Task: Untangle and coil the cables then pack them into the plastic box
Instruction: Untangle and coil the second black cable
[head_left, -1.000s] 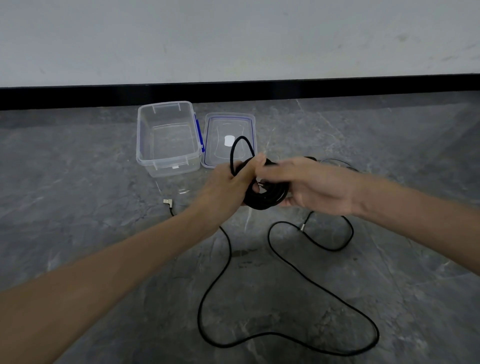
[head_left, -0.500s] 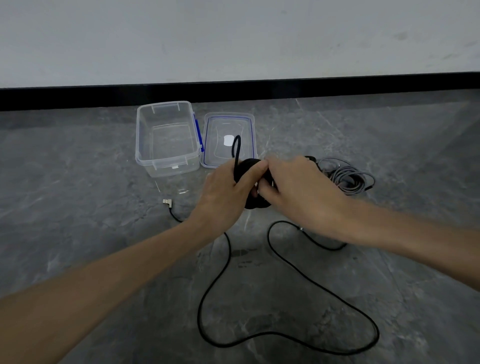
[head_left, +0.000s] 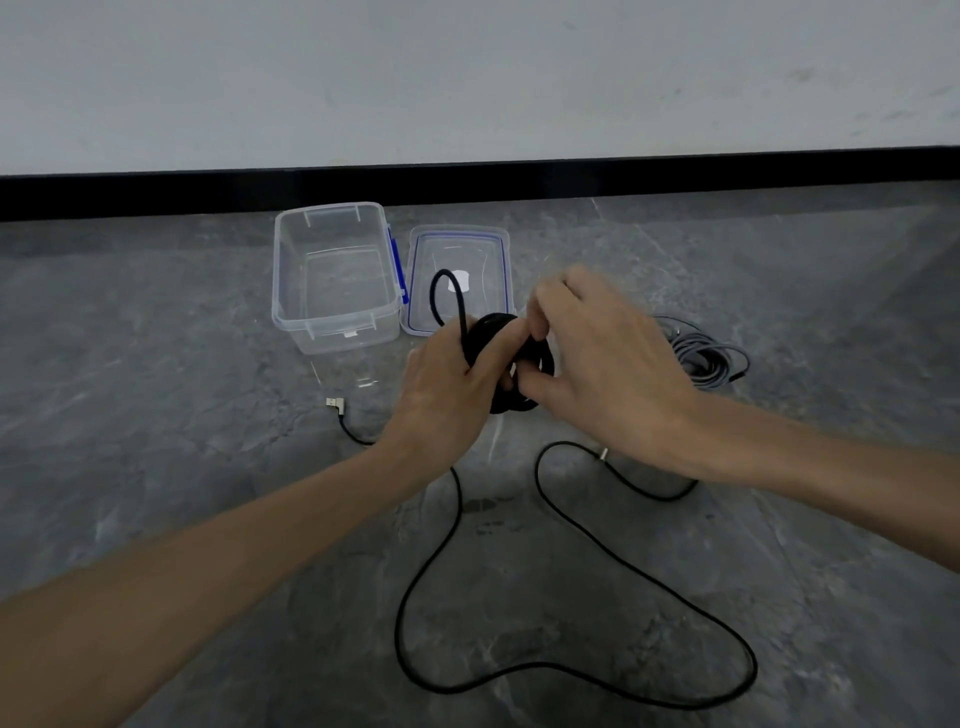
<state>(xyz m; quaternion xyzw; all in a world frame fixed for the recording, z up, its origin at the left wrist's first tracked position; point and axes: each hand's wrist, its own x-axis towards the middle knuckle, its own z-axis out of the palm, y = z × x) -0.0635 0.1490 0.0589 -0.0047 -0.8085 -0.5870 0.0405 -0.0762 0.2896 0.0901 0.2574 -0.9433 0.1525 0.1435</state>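
Floor: the floor (head_left: 156, 415) is showing as dark grey stone-look slabs with pale veins and a dull sheen, filling the lower part of the view.
Wall: a plain, pale, matt wall (head_left: 467, 78) is rising behind, carrying a few faint scuffs at its right.
Skirting: a flat black skirting band (head_left: 156, 195) is running along the foot of the wall.
Box: the clear, rectangular plastic box (head_left: 343, 332), round-cornered with blue clips on its right side, is standing open on the floor near the skirting band.
Lid: the clear flat lid (head_left: 493, 260), edged by a blue seal line and bearing a small white label, is lying just right of the box.
Cable in hand: the thin, matt black cable (head_left: 493, 327) is being held as a tight ring-shaped coil between both hands, in front of the lid. One narrow loop is sticking up across the lid. The rest is trailing over the floor in a wide, loose curve.
Plug: a small angled metal USB plug (head_left: 335, 404) is lying in front of the box, its black lead passing behind the left wrist.
Second cable: the grey cable (head_left: 711, 358) is lying loosely bundled on the floor, right of the right hand.
Left hand: the left hand (head_left: 447, 395) is wrapping its fingers round the coil's left side, gripping it.
Right hand: the right hand (head_left: 608, 364) is pinching the coil's right edge between thumb and bent forefinger.
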